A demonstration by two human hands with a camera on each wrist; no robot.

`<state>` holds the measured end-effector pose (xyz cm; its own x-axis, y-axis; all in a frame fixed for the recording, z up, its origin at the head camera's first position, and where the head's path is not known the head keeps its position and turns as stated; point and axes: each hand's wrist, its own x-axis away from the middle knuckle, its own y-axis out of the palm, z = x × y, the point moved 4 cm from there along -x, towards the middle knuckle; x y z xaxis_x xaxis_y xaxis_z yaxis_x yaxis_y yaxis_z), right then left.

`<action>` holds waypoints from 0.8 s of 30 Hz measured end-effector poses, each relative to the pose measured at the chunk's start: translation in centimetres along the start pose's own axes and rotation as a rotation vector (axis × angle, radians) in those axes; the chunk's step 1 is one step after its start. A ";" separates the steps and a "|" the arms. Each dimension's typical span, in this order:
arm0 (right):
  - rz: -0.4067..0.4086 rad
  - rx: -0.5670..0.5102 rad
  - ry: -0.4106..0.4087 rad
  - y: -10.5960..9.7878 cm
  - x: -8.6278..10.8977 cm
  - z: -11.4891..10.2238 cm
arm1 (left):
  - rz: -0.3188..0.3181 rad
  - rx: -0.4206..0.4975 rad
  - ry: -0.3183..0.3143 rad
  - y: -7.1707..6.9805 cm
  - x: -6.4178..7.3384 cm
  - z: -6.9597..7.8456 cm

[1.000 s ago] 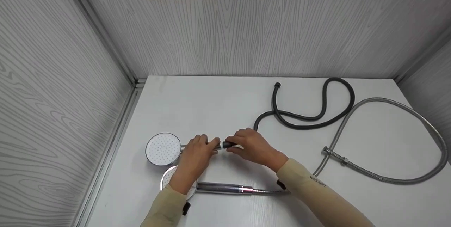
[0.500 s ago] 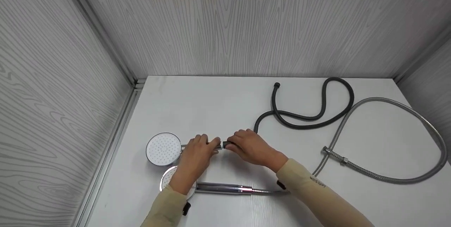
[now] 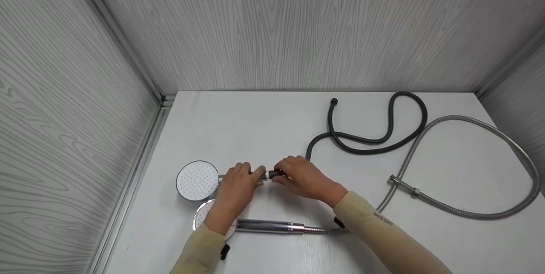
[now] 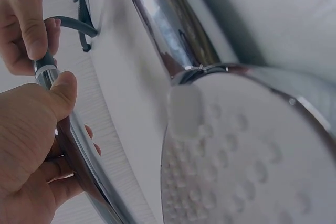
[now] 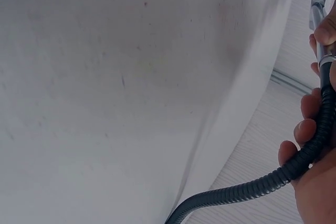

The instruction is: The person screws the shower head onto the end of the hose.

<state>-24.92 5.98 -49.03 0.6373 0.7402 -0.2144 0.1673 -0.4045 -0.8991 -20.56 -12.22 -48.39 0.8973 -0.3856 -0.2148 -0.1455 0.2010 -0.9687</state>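
Observation:
My left hand [image 3: 237, 189] grips the chrome handle of a shower head [image 3: 197, 180] with a round white face. In the left wrist view, the thumb lies along that handle [image 4: 79, 145] and the fingers wrap beneath it. My right hand [image 3: 304, 178] pinches the end of a black shower hose [image 3: 366, 152] between thumb and fingers. Hose end and handle end meet in line, with a pale ring [image 4: 46, 70] between them. In the right wrist view, the ribbed hose [image 5: 252, 189] runs through the curled right fingers. The threads are hidden.
A second shower head [image 3: 203, 215] lies nearer, partly under my left forearm. Its chrome handle [image 3: 268, 226] joins a silver metal hose [image 3: 485, 215] that loops across the right of the white table [image 3: 238, 125]. Grey wood-grain panels [image 3: 272, 31] stand behind and at the sides.
My right thumb and fingers have rolled over the hose end and shifted back along it. The left hand and the shower head stay in place.

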 end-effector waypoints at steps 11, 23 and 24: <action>0.004 -0.030 0.019 0.2 0.0 0.0 | 0.008 0.004 -0.001 0.1 -0.1 -0.1; 0.010 0.003 0.021 0.2 0.1 0.2 | 0.015 -0.018 0.007 0.1 0.0 0.0; 0.010 -0.001 0.021 0.2 0.1 0.2 | 0.015 -0.020 0.008 0.0 0.0 0.1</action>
<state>-24.98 6.10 -49.35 0.6544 0.7248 -0.2156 0.1618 -0.4127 -0.8964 -20.56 -12.14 -48.41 0.8918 -0.3895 -0.2301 -0.1671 0.1891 -0.9676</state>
